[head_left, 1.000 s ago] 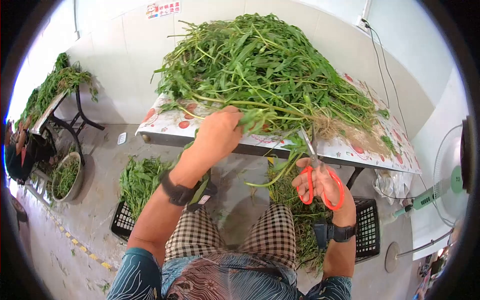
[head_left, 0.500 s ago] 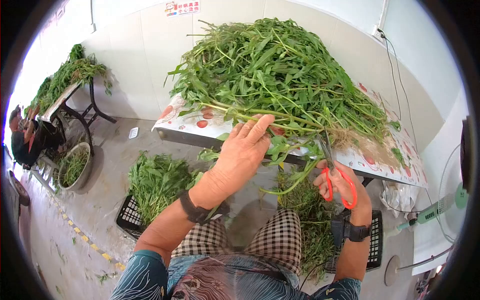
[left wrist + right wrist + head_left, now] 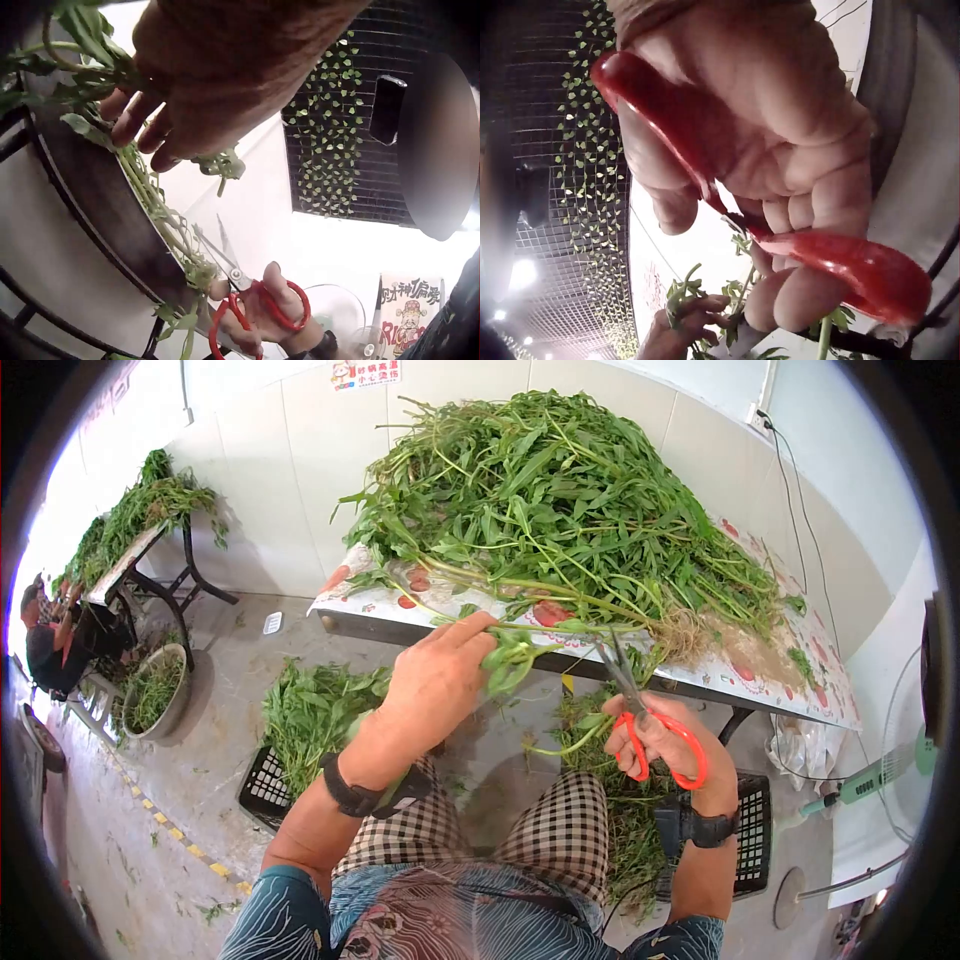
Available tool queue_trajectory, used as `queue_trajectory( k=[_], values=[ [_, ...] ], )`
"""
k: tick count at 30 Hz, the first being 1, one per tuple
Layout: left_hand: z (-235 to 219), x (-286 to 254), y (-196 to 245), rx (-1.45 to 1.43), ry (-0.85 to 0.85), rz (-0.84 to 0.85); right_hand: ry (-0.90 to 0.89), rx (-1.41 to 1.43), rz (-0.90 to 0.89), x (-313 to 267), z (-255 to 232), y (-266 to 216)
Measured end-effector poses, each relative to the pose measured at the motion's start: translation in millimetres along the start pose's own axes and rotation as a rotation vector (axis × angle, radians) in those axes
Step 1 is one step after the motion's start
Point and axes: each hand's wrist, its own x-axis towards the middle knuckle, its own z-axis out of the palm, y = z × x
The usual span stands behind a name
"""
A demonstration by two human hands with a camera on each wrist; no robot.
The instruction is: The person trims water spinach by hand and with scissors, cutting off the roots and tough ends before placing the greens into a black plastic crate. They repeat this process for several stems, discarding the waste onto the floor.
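Greens [image 3: 540,500] were heaped all over the table [image 3: 815,705] on my head feed, roots lying toward the right end. From my end I had the left hand [image 3: 435,680] gripping a leafy sprig [image 3: 512,662] just off the front edge. Right hand [image 3: 662,738] had its fingers through the red handles of the scissors [image 3: 627,688], blades parted and pointing up at the table edge. I also saw more greens piled in a black crate [image 3: 262,785] on the floor, left side.
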Motion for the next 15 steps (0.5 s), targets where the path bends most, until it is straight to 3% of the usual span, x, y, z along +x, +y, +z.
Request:
queue_trajectory(
  k=[2, 5, 9, 12, 15],
  values=[
    [3, -2, -11, -0.019, 0.088, -0.038, -0.016, -0.057, 0.003, 0, 4, 0],
    [-3, 4, -23, 0.097, 0.084, -0.086, -0.032, -0.093, 0.003, 3, 6, 0],
    [3, 12, -36, 0.312, 0.021, -0.039, -0.006, -0.049, 0.057, 11, 8, -11],
    [13, 17, -49, 0.327, 0.146, 0.074, -0.029, -0.167, 0.030, 17, 8, -11],
    [10, 17, -53, 0.299, 0.090, 0.052, -0.026, -0.168, 0.065, 21, 13, -16]
  ],
)
